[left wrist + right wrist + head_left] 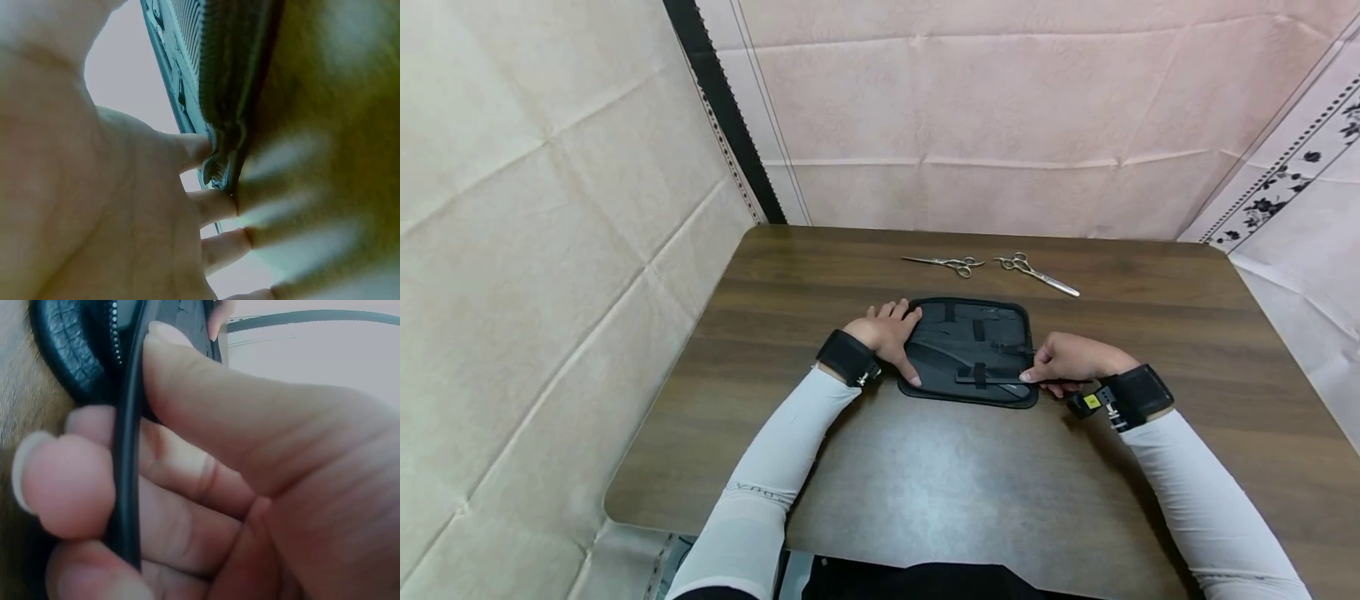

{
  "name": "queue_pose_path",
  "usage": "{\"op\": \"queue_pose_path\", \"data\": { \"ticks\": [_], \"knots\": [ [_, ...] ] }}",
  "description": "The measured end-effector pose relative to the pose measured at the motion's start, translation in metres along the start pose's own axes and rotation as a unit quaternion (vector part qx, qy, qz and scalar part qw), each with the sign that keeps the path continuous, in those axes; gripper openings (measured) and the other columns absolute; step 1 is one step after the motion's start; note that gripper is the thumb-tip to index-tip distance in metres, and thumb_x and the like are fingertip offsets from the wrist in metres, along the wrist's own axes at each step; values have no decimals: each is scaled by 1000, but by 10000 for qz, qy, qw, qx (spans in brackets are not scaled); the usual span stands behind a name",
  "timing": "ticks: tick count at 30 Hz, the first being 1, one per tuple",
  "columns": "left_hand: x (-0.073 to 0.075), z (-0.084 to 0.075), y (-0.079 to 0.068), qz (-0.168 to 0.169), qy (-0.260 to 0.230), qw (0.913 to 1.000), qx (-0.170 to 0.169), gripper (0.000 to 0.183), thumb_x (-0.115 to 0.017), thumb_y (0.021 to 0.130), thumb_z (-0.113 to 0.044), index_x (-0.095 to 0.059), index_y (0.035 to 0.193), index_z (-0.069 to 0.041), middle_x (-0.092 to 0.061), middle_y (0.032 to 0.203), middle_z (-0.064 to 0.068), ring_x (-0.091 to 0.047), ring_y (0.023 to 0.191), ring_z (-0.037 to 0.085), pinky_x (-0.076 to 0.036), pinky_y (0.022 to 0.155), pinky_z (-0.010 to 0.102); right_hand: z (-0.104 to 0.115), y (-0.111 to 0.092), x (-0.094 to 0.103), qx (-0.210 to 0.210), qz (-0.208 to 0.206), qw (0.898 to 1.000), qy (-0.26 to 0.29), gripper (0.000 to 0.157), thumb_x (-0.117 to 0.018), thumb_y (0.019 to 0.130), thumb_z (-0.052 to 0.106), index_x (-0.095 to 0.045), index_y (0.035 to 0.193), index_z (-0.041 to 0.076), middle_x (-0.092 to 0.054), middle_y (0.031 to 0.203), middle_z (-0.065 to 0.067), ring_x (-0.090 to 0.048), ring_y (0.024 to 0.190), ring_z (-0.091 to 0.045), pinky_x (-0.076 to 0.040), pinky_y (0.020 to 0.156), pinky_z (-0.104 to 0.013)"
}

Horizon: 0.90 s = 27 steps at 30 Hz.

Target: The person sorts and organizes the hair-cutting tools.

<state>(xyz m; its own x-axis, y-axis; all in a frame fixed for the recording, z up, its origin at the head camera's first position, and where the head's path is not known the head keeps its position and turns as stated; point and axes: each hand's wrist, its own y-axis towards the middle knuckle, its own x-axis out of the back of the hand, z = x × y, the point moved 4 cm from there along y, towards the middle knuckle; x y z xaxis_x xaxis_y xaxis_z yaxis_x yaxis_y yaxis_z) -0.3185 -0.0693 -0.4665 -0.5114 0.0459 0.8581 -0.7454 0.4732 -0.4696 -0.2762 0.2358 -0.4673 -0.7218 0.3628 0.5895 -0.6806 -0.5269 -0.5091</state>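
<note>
While my left hand, fingers spread, rests on the left edge of the case, my right hand pinches a black rod; from that nearer hand it runs leftward, lengthwise along the case's near side.

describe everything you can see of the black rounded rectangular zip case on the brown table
The black rounded rectangular zip case lies flat on the brown wood-grain table, inside facing up. Its outer shell looks like glossy crocodile-textured leather, with pale metallic-looking zip teeth near the edge; short black straps cross the dark interior. The left hand rests against its left edge; the right hand grips a long thin black strip reaching over its lower right part.
</note>
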Motion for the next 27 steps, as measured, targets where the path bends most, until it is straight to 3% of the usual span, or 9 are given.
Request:
{"op": "queue_pose_path", "data": {
  "ticks": [10, 23, 27],
  "knots": [
    [2, -1, -1, 20, 1, 10000, -4, 134, -85, 74, -67, -5, 169, -16, 4, 176, 17, 1, 162, 37, -7, 129, 62, -1, -1, 1, -141, -252, 9996, 46, 42, -71, 98, 37, -72, 73, 4, -65, 58, -4, -52, 48, -13, -42, 49, -26],
    [2, -2, -1, 33, -8, 10000, 21, 134, -85, 74, -67, -5, 169, -16, 3, 175, 17, 0, 162, 38, -7, 129, 62, 2, 0, 0, -266, -681, 9967, -344, 46, -75, 94, 44, -66, 67, 8, -66, 59, -3, -56, 49, -14, -46, 51, -28],
    [0, -1, -1, 8, 26, 10000, 27, 133, -85, 74, -67, -6, 169, -16, 3, 176, 17, -2, 162, 38, -8, 129, 62, 3, 0, 0, -295, -667, 9967, -348, 43, -75, 95, 43, -70, 70, 8, -67, 60, -4, -58, 51, -15, -49, 51, -29]
  ]
}}
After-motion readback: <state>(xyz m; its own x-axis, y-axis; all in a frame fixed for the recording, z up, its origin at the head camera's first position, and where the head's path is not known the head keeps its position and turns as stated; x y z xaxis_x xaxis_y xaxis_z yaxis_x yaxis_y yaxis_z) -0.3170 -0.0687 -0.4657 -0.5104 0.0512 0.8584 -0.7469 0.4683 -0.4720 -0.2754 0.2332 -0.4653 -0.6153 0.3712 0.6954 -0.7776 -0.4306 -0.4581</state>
